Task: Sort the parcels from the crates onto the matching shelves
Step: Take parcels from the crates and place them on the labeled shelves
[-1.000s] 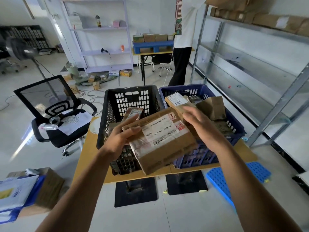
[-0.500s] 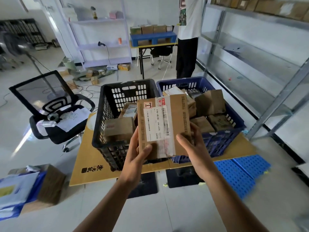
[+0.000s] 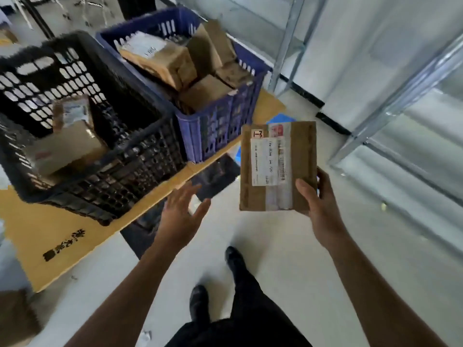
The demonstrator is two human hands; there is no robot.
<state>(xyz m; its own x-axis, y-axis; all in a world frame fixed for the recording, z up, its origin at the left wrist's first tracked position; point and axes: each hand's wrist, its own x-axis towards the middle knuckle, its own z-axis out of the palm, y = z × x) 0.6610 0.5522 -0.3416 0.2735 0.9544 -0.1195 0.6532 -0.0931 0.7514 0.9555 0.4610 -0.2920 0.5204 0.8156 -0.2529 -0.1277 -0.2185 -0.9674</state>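
Steel shelving (image 3: 390, 78) fills my right side, its grey uprights slanting down to the pale floor (image 3: 288, 246). Next in size is the black crate (image 3: 82, 136) at my left, sitting on a flat sheet of yellow-brown cardboard (image 3: 50, 236) that covers the low desk; a few parcels (image 3: 65, 141) lie in its left part, blurred by motion. Touching its far right side stands the blue crate (image 3: 220, 118), piled with brown parcels (image 3: 175, 58) that rise above its rim, one of them with a white label on top.

My dark trousers (image 3: 250, 309) and two black shoes show at the bottom of the view, one shoe ahead of the other.

Then the parcel (image 3: 278, 166) I am sorting — a flat brown cardboard box held upright in the air, to the right of the blue crate and clear of both crates. It carries a white shipping label with a barcode, a strip of clear tape and a small tag reading "1-7" at its top.

My right hand (image 3: 318, 199) clamps its lower right corner, thumb across the front and fingers behind. My left hand (image 3: 180, 209) is empty — fingers spread, hovering just beside the black crate's near corner.
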